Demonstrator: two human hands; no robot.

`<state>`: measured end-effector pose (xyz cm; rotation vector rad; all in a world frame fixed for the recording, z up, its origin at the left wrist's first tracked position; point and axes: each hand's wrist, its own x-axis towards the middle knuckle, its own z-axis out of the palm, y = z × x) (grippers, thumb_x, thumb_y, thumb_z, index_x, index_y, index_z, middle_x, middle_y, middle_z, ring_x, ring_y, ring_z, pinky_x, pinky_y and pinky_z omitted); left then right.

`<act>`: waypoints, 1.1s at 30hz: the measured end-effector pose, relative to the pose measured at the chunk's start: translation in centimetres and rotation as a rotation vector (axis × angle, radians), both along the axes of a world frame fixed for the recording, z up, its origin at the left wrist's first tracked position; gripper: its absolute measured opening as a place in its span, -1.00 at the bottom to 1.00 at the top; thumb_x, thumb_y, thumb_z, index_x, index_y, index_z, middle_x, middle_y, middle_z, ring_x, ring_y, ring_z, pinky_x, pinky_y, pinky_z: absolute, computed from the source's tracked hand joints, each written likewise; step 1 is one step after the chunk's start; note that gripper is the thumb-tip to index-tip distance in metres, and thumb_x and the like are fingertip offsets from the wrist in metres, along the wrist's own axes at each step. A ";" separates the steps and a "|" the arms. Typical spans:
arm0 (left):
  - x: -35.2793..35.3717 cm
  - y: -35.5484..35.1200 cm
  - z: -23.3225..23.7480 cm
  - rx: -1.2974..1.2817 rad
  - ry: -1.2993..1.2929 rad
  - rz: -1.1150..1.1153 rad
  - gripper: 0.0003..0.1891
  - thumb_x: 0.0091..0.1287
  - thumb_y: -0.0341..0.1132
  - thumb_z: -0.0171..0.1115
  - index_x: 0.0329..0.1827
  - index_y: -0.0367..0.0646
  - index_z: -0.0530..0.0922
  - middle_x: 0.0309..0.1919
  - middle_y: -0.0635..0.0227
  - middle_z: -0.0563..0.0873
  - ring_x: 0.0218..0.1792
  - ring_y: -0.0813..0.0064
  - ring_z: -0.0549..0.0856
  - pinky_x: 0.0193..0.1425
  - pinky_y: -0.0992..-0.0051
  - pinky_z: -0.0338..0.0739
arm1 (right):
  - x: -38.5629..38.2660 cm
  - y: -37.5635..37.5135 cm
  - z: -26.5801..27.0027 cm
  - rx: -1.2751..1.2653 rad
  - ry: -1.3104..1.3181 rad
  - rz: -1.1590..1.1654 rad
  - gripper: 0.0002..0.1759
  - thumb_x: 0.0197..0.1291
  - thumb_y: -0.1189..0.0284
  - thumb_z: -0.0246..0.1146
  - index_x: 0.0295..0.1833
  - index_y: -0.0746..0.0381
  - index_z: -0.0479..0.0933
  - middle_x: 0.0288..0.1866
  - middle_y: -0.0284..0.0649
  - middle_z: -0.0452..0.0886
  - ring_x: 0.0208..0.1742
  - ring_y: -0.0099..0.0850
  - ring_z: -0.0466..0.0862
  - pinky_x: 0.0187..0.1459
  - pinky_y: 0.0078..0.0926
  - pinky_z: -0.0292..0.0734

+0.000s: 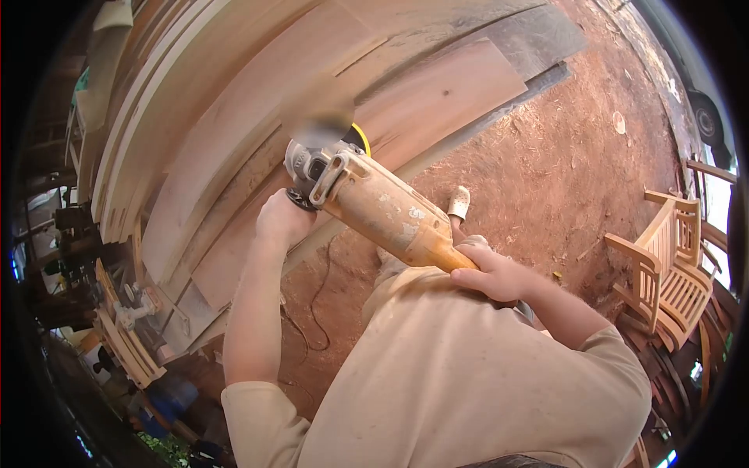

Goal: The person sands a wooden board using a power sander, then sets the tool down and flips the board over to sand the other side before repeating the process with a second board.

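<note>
A worn yellow angle grinder (390, 214) lies diagonally across the view in front of my body, its paint scuffed and chipped. My right hand (493, 273) is wrapped round its rear handle, close to my shirt. At the grinder's head, my left hand (285, 218) is closed on the side handle, whose black flange (301, 200) shows beside the fingers. The disc end (322, 131) is blurred, with a yellow rim at its right. It overlaps the wide wooden boards (445, 93) in this view.
More long planks (168, 86) lie side by side at the upper left. A slatted wooden chair (663, 269) stands at the right on reddish dirt ground (538, 187). A dark cord (318, 308) trails over the ground, and a clog (459, 202) shows beneath the grinder.
</note>
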<state>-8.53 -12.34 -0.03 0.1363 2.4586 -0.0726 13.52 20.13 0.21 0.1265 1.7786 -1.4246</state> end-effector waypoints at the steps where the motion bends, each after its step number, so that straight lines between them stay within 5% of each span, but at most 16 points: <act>1: -0.3 2.4 1.0 0.003 -0.007 0.025 -0.65 0.39 -0.08 0.30 0.03 -0.11 0.81 0.05 0.01 0.84 0.16 -0.03 0.79 0.24 0.08 0.71 | 0.0 1.1 0.8 0.013 -0.058 -0.033 -0.28 0.54 -0.03 0.21 0.56 0.25 0.41 0.18 -0.03 0.64 0.29 -0.22 0.60 0.34 -0.22 0.45; 6: -3.5 12.9 0.0 0.015 -0.028 -0.102 -0.64 0.39 -0.08 0.31 0.04 -0.14 0.81 0.06 0.01 0.84 0.17 -0.02 0.79 0.25 0.09 0.71 | 1.9 8.3 1.4 -0.047 -0.194 -0.214 -0.29 0.52 -0.03 0.22 0.51 0.28 0.43 0.05 -0.10 0.64 0.11 -0.29 0.65 0.20 -0.26 0.54; 11: -6.4 22.5 0.9 0.050 0.005 -0.287 -0.63 0.37 -0.12 0.29 0.11 -0.13 0.79 0.13 0.02 0.83 0.22 0.00 0.78 0.29 0.09 0.70 | 3.4 12.0 0.9 -0.088 -0.224 -0.491 -0.32 0.50 0.02 0.23 0.49 0.27 0.42 -0.19 -0.27 0.56 -0.33 -0.50 0.60 -0.26 -0.43 0.57; 22: -12.8 36.5 -1.1 0.112 0.128 -0.665 -0.55 0.41 -0.02 0.27 0.17 -0.13 0.79 0.14 0.11 0.85 0.24 0.11 0.80 0.29 0.16 0.72 | 3.4 14.0 -0.6 -0.163 -0.103 -0.799 -0.42 0.56 0.05 0.14 0.39 0.30 0.45 -0.14 -0.30 0.53 -0.41 -0.53 0.58 -0.34 -0.50 0.57; 27: -10.4 36.1 1.2 0.203 0.253 -0.517 -0.58 0.41 -0.03 0.27 0.15 -0.09 0.81 0.19 0.11 0.83 0.28 0.10 0.78 0.36 0.15 0.68 | 3.7 11.3 -1.7 -0.242 -0.118 -0.906 -0.43 0.58 0.04 0.10 0.42 0.24 0.40 -0.05 -0.26 0.52 -0.42 -0.52 0.59 -0.35 -0.48 0.59; 33: -6.5 25.9 0.5 0.279 0.085 -0.498 -0.54 0.38 0.00 0.34 0.15 -0.16 0.79 0.14 0.03 0.83 0.23 0.08 0.80 0.32 0.16 0.71 | 7.9 6.6 -1.9 -0.240 -0.193 -0.820 -0.36 0.61 -0.01 0.09 0.52 0.23 0.32 0.09 -0.24 0.49 -0.38 -0.52 0.61 -0.30 -0.46 0.62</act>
